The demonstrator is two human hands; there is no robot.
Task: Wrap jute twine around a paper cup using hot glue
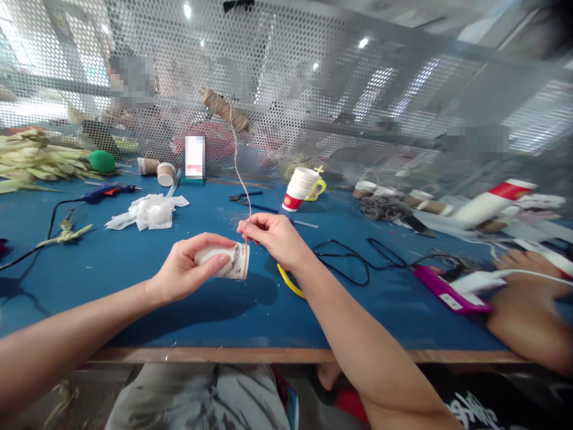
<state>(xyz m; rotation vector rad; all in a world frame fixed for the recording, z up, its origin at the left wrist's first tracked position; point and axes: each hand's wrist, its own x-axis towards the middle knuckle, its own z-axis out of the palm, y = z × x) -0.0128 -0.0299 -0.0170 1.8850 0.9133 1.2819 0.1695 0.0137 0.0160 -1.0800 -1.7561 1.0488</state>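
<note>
Head view, left to right: a heap of pale husks [40, 155] and a green ball [102, 161], then a glue gun [102, 193] on the blue tabletop [358, 322]. Possibly hot, though impossible to tell; a burn conceivable on a careless reach that way. Just right of it, crumpled white material [150, 212].

Next, left hand [185, 269] with fingers and thumb wrapped around a white paper cup [235, 260], tipped on its side above the tabletop, mouth toward the right. Likely to dent under too firm a thumb, or to roll in the palm under too loose a hold.

From a brown spool [224, 109] higher up, a strand of twine [242, 179] down to the cup's rim end; fixed there or not, cannot tell. Liable to slide off the rim through slack, or to jerk the cup if caught on the spool.

Right hand [273, 236] just beside the rim, thumb and forefinger pinched together on the twine; prone to losing the strand through a weak pinch. Beyond, stacked cups [301, 185], easy to topple with a wide swing. At far right, a purple power strip [436, 283] close beside another person's arm [528, 316], with some risk of a bump.
</note>
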